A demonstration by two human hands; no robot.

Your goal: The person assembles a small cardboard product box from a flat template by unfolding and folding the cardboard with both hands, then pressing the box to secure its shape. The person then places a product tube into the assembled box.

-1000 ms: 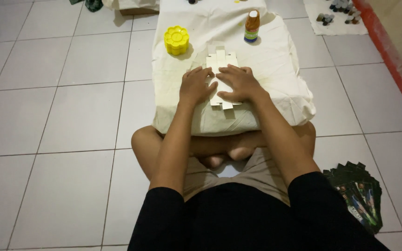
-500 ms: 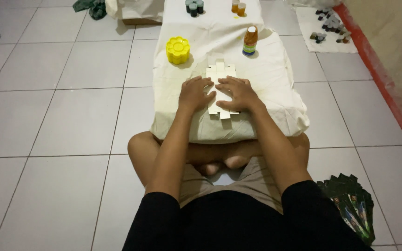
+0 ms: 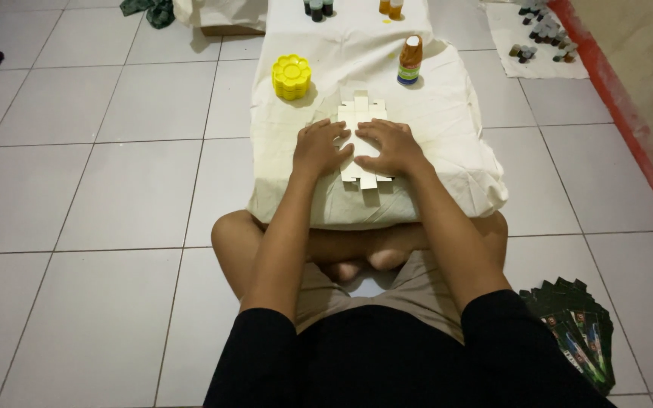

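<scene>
Left hand (image 3: 320,148) and right hand (image 3: 391,146): both flat, palms down, fingers spread, pressing on a white die-cut card (image 3: 362,130), gripping nothing. Card lies unfolded on a cloth-covered low table (image 3: 447,143), near its front edge. Yellow flower-shaped tub (image 3: 291,76) behind the left hand. Amber bottle (image 3: 410,60), white cap, multicoloured label band, behind the right hand. Fan of dark green flat packs (image 3: 577,330) on the floor tiles, beside the right hip.

View tilted up since 1 s ago: more of table (image 3: 447,113) far end shows, w/ dark jars (image 3: 317,7) & 2 orange bottles (image 3: 390,7) now in frame. Hands (image 3: 323,147) (image 3: 391,145) barely shifted, a bit farther apart on the card (image 3: 362,132).
</scene>
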